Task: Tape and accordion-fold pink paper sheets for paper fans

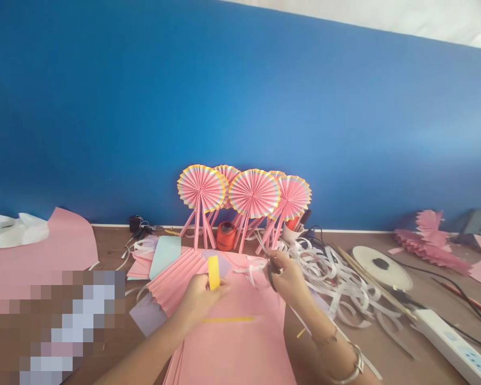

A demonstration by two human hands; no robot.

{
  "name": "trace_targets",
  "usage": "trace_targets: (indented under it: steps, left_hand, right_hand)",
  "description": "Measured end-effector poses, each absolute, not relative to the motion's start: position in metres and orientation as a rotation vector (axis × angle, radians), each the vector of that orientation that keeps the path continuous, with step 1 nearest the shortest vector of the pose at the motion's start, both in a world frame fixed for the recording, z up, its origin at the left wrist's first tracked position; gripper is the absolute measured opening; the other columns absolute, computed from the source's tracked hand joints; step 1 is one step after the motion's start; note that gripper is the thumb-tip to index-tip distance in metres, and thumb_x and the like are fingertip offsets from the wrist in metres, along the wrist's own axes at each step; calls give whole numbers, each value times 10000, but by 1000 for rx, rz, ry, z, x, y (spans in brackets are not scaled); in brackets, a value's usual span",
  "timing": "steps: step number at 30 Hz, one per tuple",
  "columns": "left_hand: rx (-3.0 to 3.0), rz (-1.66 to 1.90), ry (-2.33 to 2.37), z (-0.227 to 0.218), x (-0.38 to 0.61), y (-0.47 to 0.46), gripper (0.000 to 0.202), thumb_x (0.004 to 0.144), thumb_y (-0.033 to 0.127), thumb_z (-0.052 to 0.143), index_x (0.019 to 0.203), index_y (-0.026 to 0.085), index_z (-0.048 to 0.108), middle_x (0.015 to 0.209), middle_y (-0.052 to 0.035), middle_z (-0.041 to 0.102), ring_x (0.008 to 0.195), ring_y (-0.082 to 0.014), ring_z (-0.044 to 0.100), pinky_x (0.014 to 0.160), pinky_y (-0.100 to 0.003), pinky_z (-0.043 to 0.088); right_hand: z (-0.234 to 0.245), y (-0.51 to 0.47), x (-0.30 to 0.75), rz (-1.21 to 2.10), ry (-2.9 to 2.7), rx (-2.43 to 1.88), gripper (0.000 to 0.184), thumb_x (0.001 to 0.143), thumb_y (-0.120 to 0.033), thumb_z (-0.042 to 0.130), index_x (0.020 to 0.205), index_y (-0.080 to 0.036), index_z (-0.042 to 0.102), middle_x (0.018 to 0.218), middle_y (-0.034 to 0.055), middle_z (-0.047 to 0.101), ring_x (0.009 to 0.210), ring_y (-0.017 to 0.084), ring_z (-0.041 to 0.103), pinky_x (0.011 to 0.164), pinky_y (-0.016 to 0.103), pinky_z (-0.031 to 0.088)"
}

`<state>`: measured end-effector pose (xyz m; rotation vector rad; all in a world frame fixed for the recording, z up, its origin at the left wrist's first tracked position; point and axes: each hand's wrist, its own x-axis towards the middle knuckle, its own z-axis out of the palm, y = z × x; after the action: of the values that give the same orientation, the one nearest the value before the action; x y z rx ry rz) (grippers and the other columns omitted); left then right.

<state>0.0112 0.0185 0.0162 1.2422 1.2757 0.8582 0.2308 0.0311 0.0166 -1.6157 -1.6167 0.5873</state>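
Observation:
My left hand (198,297) pinches a short yellow paper strip (214,271) that stands upright between thumb and fingers. In my right hand (291,280) are scissors (271,274) with dark handles, their blades pointing away towards the wall. Below both hands lies a stack of pink paper (240,350), with a thin yellow strip (228,320) across it. Left of the stack is a pleated pink sheet (176,278). White paper scraps (253,267) lie between my hands.
Several pink pleated fans (254,193) on paper legs stand by the blue wall (240,96), with a red roll-shaped object (226,237) among them. Curled white strips (316,262), a pale disc (381,266) and a white power strip (455,342) lie right. Pink sheets (44,262) lie left.

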Motion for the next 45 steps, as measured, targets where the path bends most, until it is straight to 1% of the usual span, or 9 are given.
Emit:
trace_targets:
  steps: [5,11,21,25,32,34,38,41,45]
  left_hand:
    - [1198,894,1292,17,11,18,290,539,347,728,755,179,633,682,4,595,700,-197,555,639,-284,409]
    - [1154,891,1228,16,11,18,298,607,419,686,755,170,615,659,24,541,684,-171,525,661,-278,407]
    - [1043,864,1169,15,9,18,343,540,339,738,823,171,639,772,-16,629,756,-186,553,674,-277,409]
    - [995,883,1144,12,7,21,336,593,438,719,765,157,652,734,-35,658,723,-178,558,689,-285,395]
    - [914,963,1110,17,2,23,413,620,534,701,788,157,677,823,-61,677,798,-192,589,710,-282,403]
    - [909,1001,1100,20,1,23,421,623,533,702,810,156,681,831,-59,674,801,-193,589,728,-288,413]
    - [916,1061,1096,29,0,21,373,623,484,718,800,158,686,843,-54,685,844,-200,597,781,-288,417]
    - [914,1115,1109,34,1,19,371,612,425,738,879,175,677,920,-46,694,932,-207,600,815,-273,417]
    - [902,1173,1146,40,7,14,451,591,383,753,971,173,629,805,-29,694,830,-203,627,743,-277,440]
  right_hand:
    - [-2,47,255,538,-1739,-1665,282,617,-178,467,855,-193,617,524,-52,526,491,127,446,522,233,341]
    - [-11,52,239,440,-1854,-1651,340,704,-173,435,1009,-192,583,670,-20,604,606,142,532,611,231,388]
    - [-5,65,223,121,-2031,-1925,286,708,-96,493,936,-202,627,749,35,702,764,203,612,685,284,283]
    - [-3,62,219,-25,-2067,-1958,317,693,-91,530,980,-190,622,962,85,693,952,245,570,730,306,278]
    - [19,44,225,-203,-1934,-1953,328,764,-152,509,1080,-197,585,1022,84,668,983,265,539,783,341,311]
    - [24,38,230,-192,-1929,-1916,338,759,-156,517,1088,-209,576,990,72,675,942,249,559,764,326,336]
    - [29,28,236,-167,-2008,-2056,250,672,-91,550,885,-198,624,738,79,670,804,268,585,700,337,341]
    - [34,22,225,139,-1839,-1901,220,699,-156,562,904,-219,609,710,42,649,734,233,578,689,331,357]
    - [35,11,191,1054,-1482,-1395,303,707,-352,646,962,-219,550,712,-1,626,677,179,556,649,295,389]
